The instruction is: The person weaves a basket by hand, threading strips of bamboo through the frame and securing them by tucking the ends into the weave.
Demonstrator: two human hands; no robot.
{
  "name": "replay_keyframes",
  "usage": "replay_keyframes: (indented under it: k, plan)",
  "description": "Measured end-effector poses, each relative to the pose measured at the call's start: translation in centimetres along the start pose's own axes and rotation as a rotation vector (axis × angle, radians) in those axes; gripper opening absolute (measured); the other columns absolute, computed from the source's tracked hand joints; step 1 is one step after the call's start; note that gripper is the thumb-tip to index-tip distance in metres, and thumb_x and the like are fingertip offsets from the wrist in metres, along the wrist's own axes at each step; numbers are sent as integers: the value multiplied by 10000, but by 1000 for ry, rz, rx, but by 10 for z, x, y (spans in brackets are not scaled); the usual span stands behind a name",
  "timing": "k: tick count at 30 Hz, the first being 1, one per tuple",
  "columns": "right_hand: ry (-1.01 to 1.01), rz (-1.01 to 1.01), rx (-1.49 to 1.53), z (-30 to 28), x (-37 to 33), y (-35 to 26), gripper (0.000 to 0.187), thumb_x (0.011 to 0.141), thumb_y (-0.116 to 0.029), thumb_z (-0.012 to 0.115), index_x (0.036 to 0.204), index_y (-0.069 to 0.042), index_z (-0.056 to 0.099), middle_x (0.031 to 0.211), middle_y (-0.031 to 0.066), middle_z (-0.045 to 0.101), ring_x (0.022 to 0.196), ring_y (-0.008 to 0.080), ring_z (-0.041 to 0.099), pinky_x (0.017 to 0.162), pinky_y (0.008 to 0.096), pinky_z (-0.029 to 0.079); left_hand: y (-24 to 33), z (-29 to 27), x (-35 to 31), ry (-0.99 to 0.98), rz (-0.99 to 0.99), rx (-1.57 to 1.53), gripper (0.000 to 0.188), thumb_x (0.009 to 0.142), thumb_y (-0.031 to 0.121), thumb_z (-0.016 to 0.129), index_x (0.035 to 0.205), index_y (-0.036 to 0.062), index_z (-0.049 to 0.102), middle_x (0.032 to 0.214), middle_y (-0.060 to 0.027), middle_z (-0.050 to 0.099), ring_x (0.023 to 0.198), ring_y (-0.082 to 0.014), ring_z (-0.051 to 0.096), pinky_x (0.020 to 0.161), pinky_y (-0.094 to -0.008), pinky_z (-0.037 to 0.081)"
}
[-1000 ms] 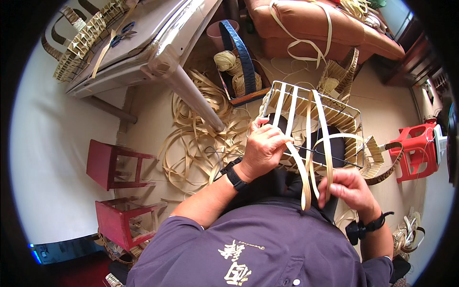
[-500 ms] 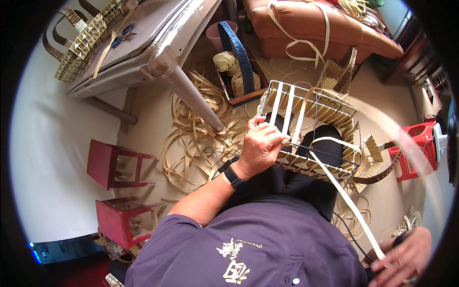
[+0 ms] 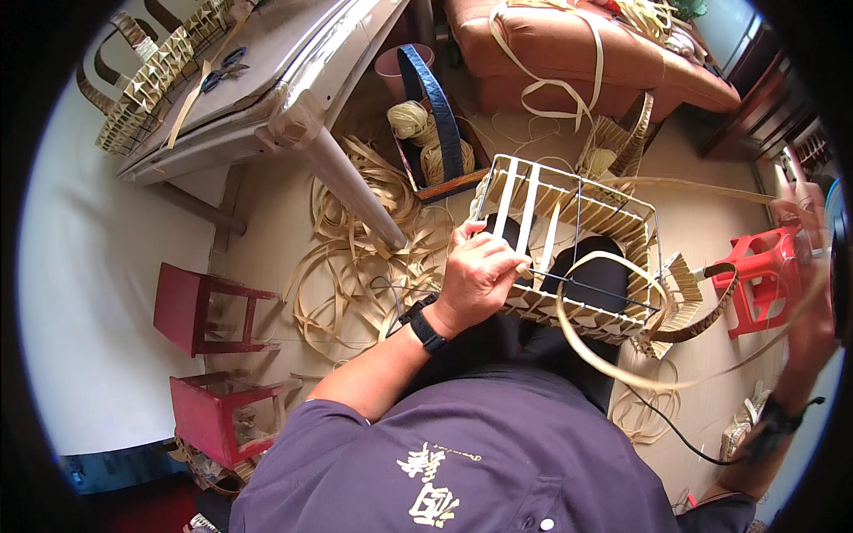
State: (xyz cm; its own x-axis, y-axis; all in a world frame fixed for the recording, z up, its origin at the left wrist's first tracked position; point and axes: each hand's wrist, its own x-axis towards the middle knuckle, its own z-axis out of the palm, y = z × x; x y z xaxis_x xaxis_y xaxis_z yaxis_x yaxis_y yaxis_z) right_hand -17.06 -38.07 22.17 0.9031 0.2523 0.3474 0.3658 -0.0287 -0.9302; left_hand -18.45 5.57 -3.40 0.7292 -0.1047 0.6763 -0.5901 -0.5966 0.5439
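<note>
A rectangular basket (image 3: 526, 306) of dark wire, its sides woven with pale flat strips, rests across my lap. Several pale strips (image 3: 530, 206) run across its left part, and my dark-clad legs show through the wire. My left hand (image 3: 484, 266) is closed at the near left rim, thumb and fingers pinching the rim and a strip there. Out at the far right, my right hand (image 3: 800, 222) is blurred by motion, closed on a long pale strip (image 3: 702, 185) that stretches to it from the basket's far side. A loose loop of strip (image 3: 613, 371) hangs before the near rim.
Heaped strips (image 3: 355, 258) lie on the floor left of the basket, by a table leg (image 3: 364, 191). Behind stand a box with a blue handle (image 3: 440, 107) and an orange sofa (image 3: 524, 58). Red stools (image 3: 762, 275) stand right and left. Scissors (image 3: 224, 71) lie on the table.
My right hand has swung from the lower right up to the far right with the strip. The strip section once taut toward the lower right now curves in a slack loop. My left hand keeps its hold.
</note>
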Motion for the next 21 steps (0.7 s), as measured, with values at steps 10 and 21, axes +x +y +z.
replay_keyframes:
  k: [10, 21]
  plan:
    - [-512, 106, -788, 162, -17, 60, 210, 914, -219, 863, 941, -24, 789, 829, 159, 757, 750, 295, 765, 683, 401, 586, 1, -1, 0, -19, -12, -5, 111, 892, 68, 801, 957, 156, 822, 821, 13, 725, 867, -193, 717, 1058, -448, 444]
    - [-409, 662, -97, 214, -33, 168, 576, 1044, -59, 711, 1567, 71, 508, 882, 90, 770, 709, 108, 709, 650, 270, 597, -1, 1, 2, -28, -5, 13, 53, 888, 90, 812, 917, 132, 827, 807, 4, 729, 832, -202, 721, 1044, -444, 450]
